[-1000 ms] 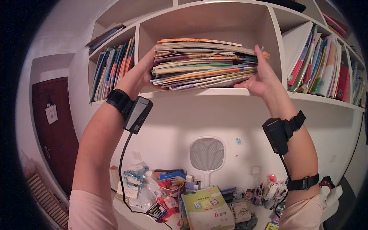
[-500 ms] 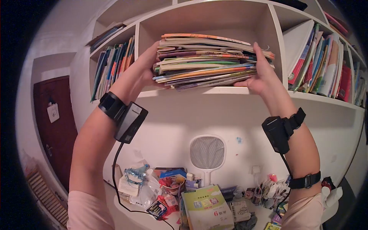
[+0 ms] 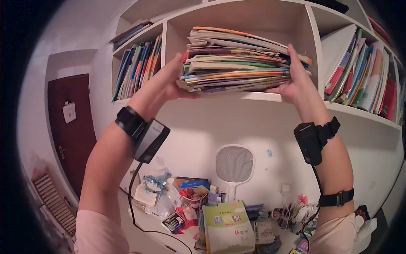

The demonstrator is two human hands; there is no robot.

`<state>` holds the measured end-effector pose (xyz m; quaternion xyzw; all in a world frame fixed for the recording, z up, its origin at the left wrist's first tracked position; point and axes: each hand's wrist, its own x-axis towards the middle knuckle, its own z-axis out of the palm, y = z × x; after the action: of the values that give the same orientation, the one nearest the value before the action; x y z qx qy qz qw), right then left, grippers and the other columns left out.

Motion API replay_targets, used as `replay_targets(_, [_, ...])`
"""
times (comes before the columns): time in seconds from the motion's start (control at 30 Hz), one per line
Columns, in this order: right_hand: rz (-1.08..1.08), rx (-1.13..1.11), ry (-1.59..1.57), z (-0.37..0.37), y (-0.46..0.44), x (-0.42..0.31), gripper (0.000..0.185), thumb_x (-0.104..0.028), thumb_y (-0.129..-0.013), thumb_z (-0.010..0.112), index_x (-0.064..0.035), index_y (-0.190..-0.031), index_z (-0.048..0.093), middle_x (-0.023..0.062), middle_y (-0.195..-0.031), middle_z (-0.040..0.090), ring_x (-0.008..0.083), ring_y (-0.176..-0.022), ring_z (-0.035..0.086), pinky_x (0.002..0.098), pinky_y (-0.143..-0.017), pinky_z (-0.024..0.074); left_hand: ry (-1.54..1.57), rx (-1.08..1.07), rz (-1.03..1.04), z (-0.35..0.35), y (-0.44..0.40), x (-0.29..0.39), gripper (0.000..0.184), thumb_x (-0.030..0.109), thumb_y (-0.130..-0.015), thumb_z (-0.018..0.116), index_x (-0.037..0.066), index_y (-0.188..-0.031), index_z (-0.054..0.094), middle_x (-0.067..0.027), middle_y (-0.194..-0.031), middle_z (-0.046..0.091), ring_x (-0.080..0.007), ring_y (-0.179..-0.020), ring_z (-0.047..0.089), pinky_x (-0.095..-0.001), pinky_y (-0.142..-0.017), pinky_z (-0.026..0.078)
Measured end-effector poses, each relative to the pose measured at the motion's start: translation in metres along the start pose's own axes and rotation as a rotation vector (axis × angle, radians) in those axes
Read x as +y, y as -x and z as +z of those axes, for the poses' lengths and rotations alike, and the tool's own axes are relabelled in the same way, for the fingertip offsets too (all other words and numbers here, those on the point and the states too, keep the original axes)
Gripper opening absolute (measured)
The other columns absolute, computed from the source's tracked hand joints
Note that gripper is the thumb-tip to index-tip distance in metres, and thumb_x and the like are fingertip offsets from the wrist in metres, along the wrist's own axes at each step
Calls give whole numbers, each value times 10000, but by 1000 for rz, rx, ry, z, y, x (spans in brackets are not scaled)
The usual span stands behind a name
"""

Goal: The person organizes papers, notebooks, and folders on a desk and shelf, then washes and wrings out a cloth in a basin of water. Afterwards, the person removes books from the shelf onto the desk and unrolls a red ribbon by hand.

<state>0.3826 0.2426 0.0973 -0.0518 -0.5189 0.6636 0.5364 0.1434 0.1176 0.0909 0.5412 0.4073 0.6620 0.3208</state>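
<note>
A thick stack of books (image 3: 245,63), mostly thin paperbacks lying flat, sits at the mouth of the middle shelf compartment (image 3: 253,19). My left hand (image 3: 174,82) clasps its left end, with the fingers partly hidden beneath and behind the books. At the right end my right hand (image 3: 294,76) grips the stack, thumb up along the side and fingers under the lowest books. The stack tilts a little, its upper books sloping down to the right.
Upright books fill the left compartment (image 3: 137,67) and the right compartment (image 3: 359,72). Below is a cluttered desk with a green-and-white workbook (image 3: 230,228), a mosquito swatter (image 3: 234,164) against the wall, a box (image 3: 194,185) and plastic bags. Cables (image 3: 133,203) hang from both forearm devices.
The whole view has shifted, so shelf and desk appear farther right. My left hand has slid lower on the stack's end, and the upper books lean more.
</note>
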Motion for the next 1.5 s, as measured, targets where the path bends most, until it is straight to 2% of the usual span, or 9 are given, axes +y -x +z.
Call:
replay_targets(0.1, [-21,23,35,1,2,1,753,-611,-803,485,-94,-1330,338,211,-1358,336,449,-1245,299,646,-994,158,15,-70,-112,9,-5,4,593,560,-917,117,206,-1308,390,-92,-1305,449,-357,-1199,411,-639,-955,236])
replay_targets(0.63, [-16,5,-83,0,18,-9,586,-530,-849,463,-112,-1257,412,182,-1296,410,406,-1204,386,685,-938,238,192,38,78,51,31,-1,434,533,-930,246,271,-1219,437,-18,-1210,505,-244,-1058,476,-539,-843,351])
replay_targets(0.7, [-32,5,-77,1,22,-10,605,-542,-849,460,-105,-1264,408,179,-1310,400,400,-1201,389,684,-931,254,214,41,98,50,40,1,458,541,-933,170,315,-1264,391,-29,-1247,486,-271,-1103,462,-576,-865,329])
replay_targets(0.8, [10,-7,-84,1,18,-11,646,-569,-833,476,-101,-1272,404,170,-1318,397,396,-1197,394,688,-928,253,242,-47,113,30,35,-4,767,686,-846,104,155,-1353,328,-175,-1353,360,-371,-1215,356,-616,-919,288])
replay_targets(0.9, [-9,-20,-75,4,17,-12,672,-586,-815,497,-100,-1272,414,162,-1316,406,388,-1187,406,686,-932,245,271,-45,45,34,20,9,836,728,-812,104,131,-1352,329,-173,-1378,329,-375,-1233,339,-655,-926,242])
replay_targets(1.07, [-8,-41,-56,5,13,-9,635,-570,-799,527,-108,-1228,457,159,-1289,433,371,-1170,420,655,-909,295,305,7,62,38,16,9,706,650,-785,478,157,-1289,439,-149,-1310,439,-399,-1206,368,-687,-957,135])
replay_targets(1.2, [10,-5,-79,14,15,-10,505,-440,-770,549,-108,-1147,495,150,-1237,454,357,-1133,435,629,-887,332,318,64,35,34,24,-1,667,635,-800,470,185,-1292,432,-123,-1324,438,-431,-1242,312,-725,-928,9])
replay_targets(1.33, [-113,-6,-50,26,13,-8,424,-352,-745,543,-83,-1071,509,140,-1131,510,307,-1023,503,591,-844,386,744,-287,221,18,24,-25,512,476,-899,413,145,-1289,413,-131,-1305,442,-313,-1164,462,-513,-960,396])
replay_targets(1.5, [-211,57,-60,47,29,-4,349,-332,-753,544,-73,-987,531,89,-966,570,253,-882,547,487,-790,445,775,-317,243,8,43,-18,592,495,-871,455,53,-1261,406,-160,-1260,470,-320,-1126,491,-509,-950,406])
